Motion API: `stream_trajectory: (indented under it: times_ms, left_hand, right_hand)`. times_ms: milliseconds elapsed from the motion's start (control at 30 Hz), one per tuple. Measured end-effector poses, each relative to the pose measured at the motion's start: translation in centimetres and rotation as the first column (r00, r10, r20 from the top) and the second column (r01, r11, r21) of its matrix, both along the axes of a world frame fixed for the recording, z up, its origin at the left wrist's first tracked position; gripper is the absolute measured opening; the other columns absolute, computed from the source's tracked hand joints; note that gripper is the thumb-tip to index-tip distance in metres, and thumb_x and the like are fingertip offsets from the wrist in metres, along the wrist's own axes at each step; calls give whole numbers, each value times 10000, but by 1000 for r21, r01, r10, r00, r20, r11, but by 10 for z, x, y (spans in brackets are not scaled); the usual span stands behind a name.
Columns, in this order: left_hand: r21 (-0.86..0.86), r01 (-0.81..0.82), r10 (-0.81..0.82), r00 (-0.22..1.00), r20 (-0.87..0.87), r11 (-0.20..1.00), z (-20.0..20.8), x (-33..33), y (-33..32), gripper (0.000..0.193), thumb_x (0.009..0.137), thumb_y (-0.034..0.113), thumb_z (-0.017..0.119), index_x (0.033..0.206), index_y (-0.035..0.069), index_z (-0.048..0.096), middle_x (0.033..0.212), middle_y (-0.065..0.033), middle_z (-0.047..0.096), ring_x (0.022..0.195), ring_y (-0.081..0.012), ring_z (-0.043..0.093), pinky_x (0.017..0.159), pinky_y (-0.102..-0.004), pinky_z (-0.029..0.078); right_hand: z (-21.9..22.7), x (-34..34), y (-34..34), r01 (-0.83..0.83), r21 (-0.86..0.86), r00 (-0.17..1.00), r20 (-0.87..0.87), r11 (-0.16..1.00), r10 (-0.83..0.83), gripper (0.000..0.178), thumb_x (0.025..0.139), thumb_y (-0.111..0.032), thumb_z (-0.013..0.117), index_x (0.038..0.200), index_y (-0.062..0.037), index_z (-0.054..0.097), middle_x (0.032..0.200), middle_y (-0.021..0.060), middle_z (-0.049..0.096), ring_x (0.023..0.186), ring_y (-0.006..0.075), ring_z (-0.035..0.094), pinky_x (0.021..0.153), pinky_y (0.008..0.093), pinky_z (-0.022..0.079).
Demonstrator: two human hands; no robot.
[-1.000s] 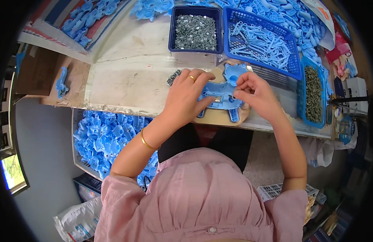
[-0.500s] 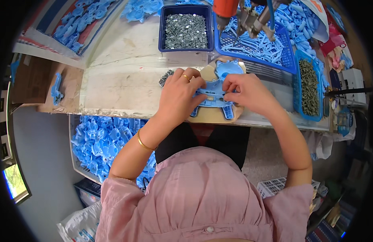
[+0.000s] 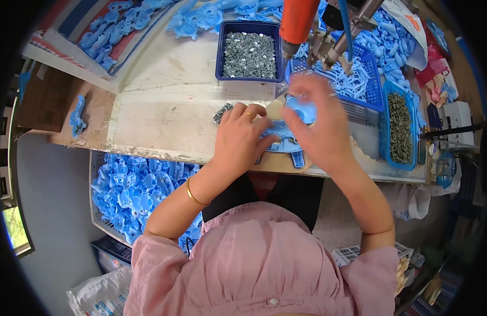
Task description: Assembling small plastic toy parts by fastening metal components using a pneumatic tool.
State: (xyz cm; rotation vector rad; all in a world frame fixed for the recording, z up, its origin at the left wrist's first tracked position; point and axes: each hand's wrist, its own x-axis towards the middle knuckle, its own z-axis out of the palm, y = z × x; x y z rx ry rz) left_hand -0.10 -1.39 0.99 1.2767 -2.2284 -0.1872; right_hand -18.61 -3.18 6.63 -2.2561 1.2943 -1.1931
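A blue animal-shaped plastic part (image 3: pixel 285 146) lies on a tan board (image 3: pixel 279 162) at the table's front edge. My left hand (image 3: pixel 237 136) is closed on its left side, with thumb and bent fingers pressed to the plastic. Over the part's round end hangs my right hand (image 3: pixel 325 129), partly hiding it. Motion smears the right fingers, so what they hold, if anything, cannot be made out. A small heap of metal pieces (image 3: pixel 223 112) lies by my left knuckles.
An orange-bodied tool (image 3: pixel 297 23) with metal fittings (image 3: pixel 333 50) hangs above. Behind stand a dark blue tray of small metal pieces (image 3: pixel 248 55) and a blue basket of thin parts (image 3: pixel 367 89). A screw-filled basket (image 3: pixel 400 126) stands right; a crate of blue parts (image 3: pixel 133 192) sits below the table.
My right hand has risen off the middle of the blue part and moved away from me, toward the orange tool. My left hand has stayed on the part. The whole view has shifted slightly.
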Motion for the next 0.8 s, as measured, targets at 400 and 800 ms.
stream_trajectory:
  times_ms: [400,800]
  left_hand:
    - [-116,-107,103,994,-42,987,10,20,-91,68,858,172,714,870,107,728,834,-52,676,838,-275,620,723,-407,514]
    - [-47,15,-6,985,172,999,-13,24,-157,183,768,255,788,884,129,725,851,-47,686,918,-270,635,772,-417,537]
  right_hand:
    - [34,62,-169,476,-629,873,249,615,-420,679,815,1,708,1410,-3,383,1372,302,445,1270,476,479,1061,492,434]
    - [72,45,-179,425,-334,866,420,842,-271,772,735,-44,811,1392,17,410,1245,191,572,885,285,686,711,355,568]
